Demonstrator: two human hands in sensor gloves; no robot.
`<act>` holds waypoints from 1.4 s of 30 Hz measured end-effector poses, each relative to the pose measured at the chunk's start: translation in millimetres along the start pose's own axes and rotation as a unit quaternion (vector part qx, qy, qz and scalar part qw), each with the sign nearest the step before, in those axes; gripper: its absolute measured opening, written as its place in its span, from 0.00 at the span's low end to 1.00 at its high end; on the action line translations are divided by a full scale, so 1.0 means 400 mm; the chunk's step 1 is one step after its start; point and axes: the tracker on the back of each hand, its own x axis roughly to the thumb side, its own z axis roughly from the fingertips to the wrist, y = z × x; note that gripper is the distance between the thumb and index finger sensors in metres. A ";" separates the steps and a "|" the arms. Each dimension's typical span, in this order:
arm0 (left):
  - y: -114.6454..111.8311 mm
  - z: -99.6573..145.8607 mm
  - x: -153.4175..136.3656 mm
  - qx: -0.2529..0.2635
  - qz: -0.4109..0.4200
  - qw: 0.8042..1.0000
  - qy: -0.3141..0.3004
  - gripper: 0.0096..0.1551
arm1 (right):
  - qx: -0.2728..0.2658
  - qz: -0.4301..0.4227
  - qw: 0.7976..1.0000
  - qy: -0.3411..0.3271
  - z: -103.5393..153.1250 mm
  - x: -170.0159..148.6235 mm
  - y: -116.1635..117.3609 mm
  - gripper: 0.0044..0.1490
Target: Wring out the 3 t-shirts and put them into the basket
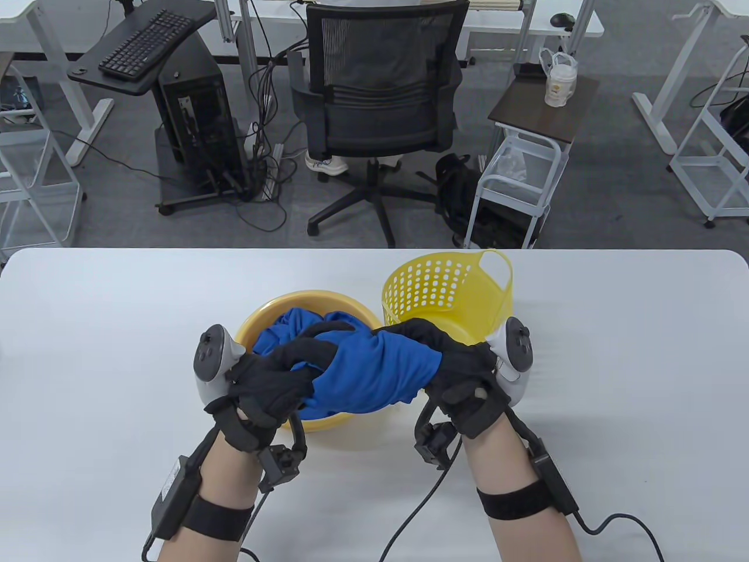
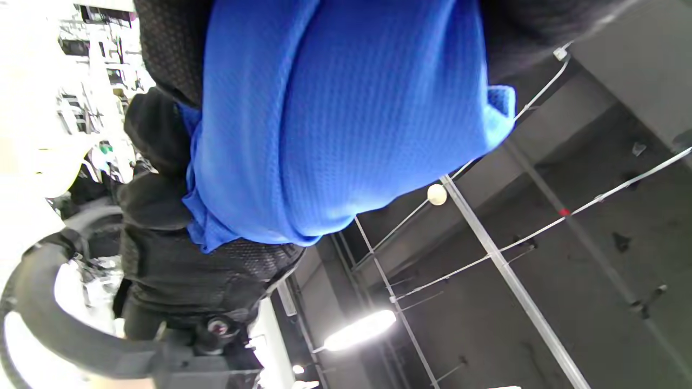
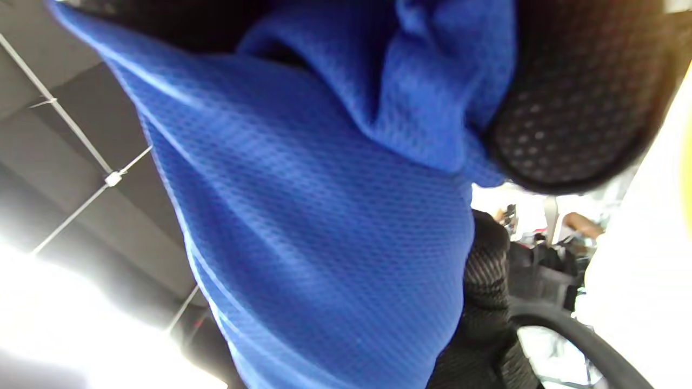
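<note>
A bunched blue t-shirt (image 1: 374, 372) hangs above the near edge of the yellow basin (image 1: 262, 319), stretched between both hands. My left hand (image 1: 281, 374) grips its left end with curled fingers; my right hand (image 1: 453, 366) grips its right end. More blue cloth (image 1: 292, 325) lies inside the basin. The yellow perforated basket (image 1: 433, 287) stands upright just behind my right hand, and nothing shows inside it. Blue mesh fabric (image 2: 335, 119) fills the left wrist view, with a black glove beside it. The right wrist view shows the same blue fabric (image 3: 324, 227) close up.
The white table (image 1: 614, 351) stretches to both sides of the basin and basket. Glove cables (image 1: 421, 509) trail toward the near edge. Beyond the far edge stand an office chair (image 1: 377, 111), a computer cart (image 1: 193, 117) and a small trolley (image 1: 526, 170).
</note>
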 end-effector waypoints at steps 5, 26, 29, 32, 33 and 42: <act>-0.012 0.008 0.034 0.086 -0.228 0.968 0.066 0.31 | -0.036 0.086 0.995 0.025 0.002 0.002 -0.002 0.23; -0.032 -0.002 0.001 0.099 -0.254 0.956 0.107 0.50 | -0.086 -0.007 0.996 -0.027 0.035 0.054 0.023 0.43; 0.020 0.018 -0.021 0.108 -0.106 0.983 0.104 0.49 | -0.049 -0.025 0.991 -0.123 0.026 0.062 0.056 0.34; 0.033 0.025 -0.019 0.114 -0.043 0.988 0.099 0.49 | -0.034 0.128 0.971 -0.197 0.028 0.073 0.089 0.33; 0.035 0.026 -0.017 0.113 -0.041 0.988 0.097 0.49 | -0.031 0.200 0.951 -0.232 0.031 0.084 0.101 0.34; -0.008 0.016 -0.025 0.021 0.137 0.982 0.126 0.47 | -0.032 0.717 0.626 -0.304 0.060 0.070 0.208 0.75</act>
